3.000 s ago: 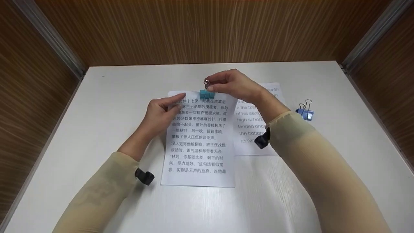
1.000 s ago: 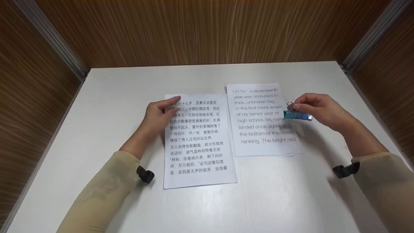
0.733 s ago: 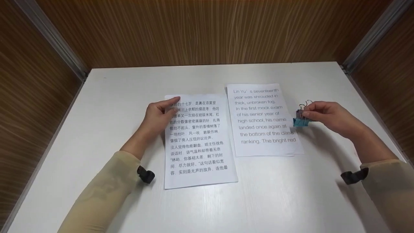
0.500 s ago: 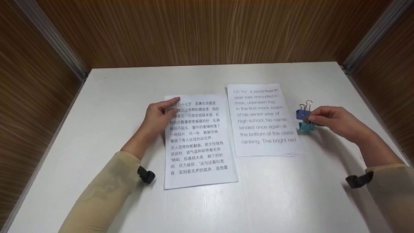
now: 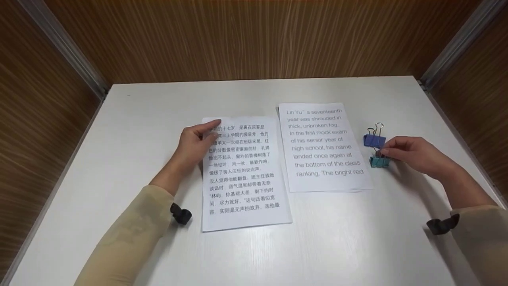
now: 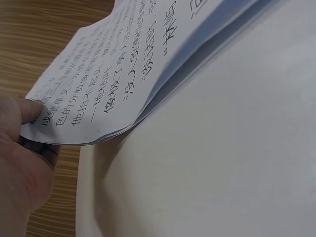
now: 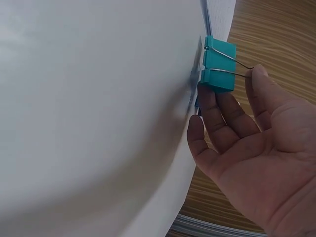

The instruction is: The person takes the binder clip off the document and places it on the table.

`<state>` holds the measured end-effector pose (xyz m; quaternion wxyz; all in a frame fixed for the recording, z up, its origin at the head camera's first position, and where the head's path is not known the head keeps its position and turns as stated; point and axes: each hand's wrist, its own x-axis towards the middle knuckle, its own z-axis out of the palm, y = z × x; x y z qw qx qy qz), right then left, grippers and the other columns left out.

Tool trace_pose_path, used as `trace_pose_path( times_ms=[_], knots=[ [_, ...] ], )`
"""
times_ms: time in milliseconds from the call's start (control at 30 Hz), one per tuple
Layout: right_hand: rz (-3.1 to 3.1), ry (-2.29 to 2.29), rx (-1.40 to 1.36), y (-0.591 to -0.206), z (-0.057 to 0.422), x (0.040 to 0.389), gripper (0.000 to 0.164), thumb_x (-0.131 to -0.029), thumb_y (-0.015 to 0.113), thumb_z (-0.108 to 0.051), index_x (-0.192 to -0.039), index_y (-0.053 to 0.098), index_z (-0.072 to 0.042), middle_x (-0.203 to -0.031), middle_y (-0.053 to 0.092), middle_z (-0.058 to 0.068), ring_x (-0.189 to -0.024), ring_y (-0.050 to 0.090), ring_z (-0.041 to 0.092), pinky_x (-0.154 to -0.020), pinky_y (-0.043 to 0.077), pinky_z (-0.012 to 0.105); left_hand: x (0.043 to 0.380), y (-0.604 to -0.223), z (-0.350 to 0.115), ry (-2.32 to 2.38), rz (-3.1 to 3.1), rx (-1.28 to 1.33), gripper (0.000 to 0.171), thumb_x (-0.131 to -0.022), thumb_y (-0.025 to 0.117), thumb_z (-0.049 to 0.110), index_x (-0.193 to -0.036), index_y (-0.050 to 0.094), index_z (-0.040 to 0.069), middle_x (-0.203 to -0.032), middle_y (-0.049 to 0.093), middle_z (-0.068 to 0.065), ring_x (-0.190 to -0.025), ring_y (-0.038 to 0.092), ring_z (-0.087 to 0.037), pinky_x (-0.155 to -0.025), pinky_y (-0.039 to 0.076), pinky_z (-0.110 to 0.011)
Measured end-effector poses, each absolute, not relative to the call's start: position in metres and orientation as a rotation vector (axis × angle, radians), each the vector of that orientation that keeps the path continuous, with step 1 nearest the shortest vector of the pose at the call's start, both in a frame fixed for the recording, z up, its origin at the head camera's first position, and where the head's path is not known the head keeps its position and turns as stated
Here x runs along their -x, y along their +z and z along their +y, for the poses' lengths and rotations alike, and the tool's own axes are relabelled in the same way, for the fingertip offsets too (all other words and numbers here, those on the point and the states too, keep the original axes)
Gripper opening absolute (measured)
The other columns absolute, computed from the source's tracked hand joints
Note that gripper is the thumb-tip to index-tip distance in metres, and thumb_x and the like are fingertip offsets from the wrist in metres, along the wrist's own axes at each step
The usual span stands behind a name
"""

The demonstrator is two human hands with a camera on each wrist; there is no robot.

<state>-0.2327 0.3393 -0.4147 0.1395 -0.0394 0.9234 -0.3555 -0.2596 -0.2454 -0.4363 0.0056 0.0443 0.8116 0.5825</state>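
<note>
My left hand (image 5: 196,145) pinches the upper left edge of a stack of papers (image 5: 248,218) with Chinese print. In the left wrist view, the thumb lies on top and fingers go under the sheets (image 6: 89,126), whose near edge is lifted off the table. At the right, my right hand (image 5: 420,155) holds a teal binder clip (image 5: 380,161) by its wire handle. The right wrist view shows thumb and finger pinching the handle of this teal clip (image 7: 219,64). Just behind it sits a blue-purple binder clip (image 5: 374,140).
A second paper stack (image 5: 321,184) with English print lies between the Chinese stack and the clips. The white table (image 5: 158,103) is enclosed by wood-grain panels (image 5: 262,39) at the back and both sides.
The teal clip has come off the top edge of the Chinese stack. My right hand has carried it right, then down in front of the blue-purple clip. The left hand keeps its hold.
</note>
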Motion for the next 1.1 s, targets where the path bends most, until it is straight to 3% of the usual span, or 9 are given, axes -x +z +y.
trace_pose_path(
  times_ms=[567,767,967,1100],
  knots=[
    [2.674,-0.968,0.082,-0.416,0.341,0.234,0.044,-0.107,0.063,-0.044,-0.136,0.069,-0.011,-0.131,0.066,0.013,-0.118,0.049,0.028,-0.086,0.045,0.022,0.267,-0.444,-0.245,1.841,2.500,-0.080,0.043,-0.105,0.064,0.005,-0.147,0.065,0.016,-0.157,0.056,0.002,-0.154,0.037,-0.013,-0.126,0.025,-0.027],
    [2.684,-0.952,0.056,-0.415,0.343,0.235,0.051,-0.108,0.061,-0.046,-0.142,0.065,-0.008,-0.137,0.064,0.019,-0.126,0.050,0.036,-0.095,0.046,0.034,0.273,-0.447,-0.243,1.810,2.500,-0.048,0.044,-0.106,0.063,0.005,-0.148,0.064,0.015,-0.158,0.054,0.002,-0.155,0.035,-0.013,-0.127,0.023,-0.028],
    [2.766,-0.949,0.042,-0.406,0.333,0.229,0.061,-0.107,0.057,-0.052,-0.142,0.063,-0.003,-0.142,0.061,0.026,-0.131,0.051,0.047,-0.104,0.048,0.058,0.271,-0.441,-0.243,1.685,2.551,-0.029,0.046,-0.106,0.064,0.009,-0.151,0.061,0.016,-0.161,0.051,0.001,-0.157,0.032,-0.015,-0.128,0.021,-0.031],
    [2.905,-0.941,0.067,-0.395,0.312,0.223,0.058,-0.108,0.055,-0.052,-0.138,0.066,-0.003,-0.139,0.064,0.026,-0.128,0.056,0.048,-0.100,0.053,0.058,0.264,-0.433,-0.242,1.465,2.689,-0.016,0.055,-0.106,0.067,0.021,-0.159,0.052,0.015,-0.165,0.043,-0.009,-0.158,0.029,-0.025,-0.129,0.021,-0.039]
  ],
)
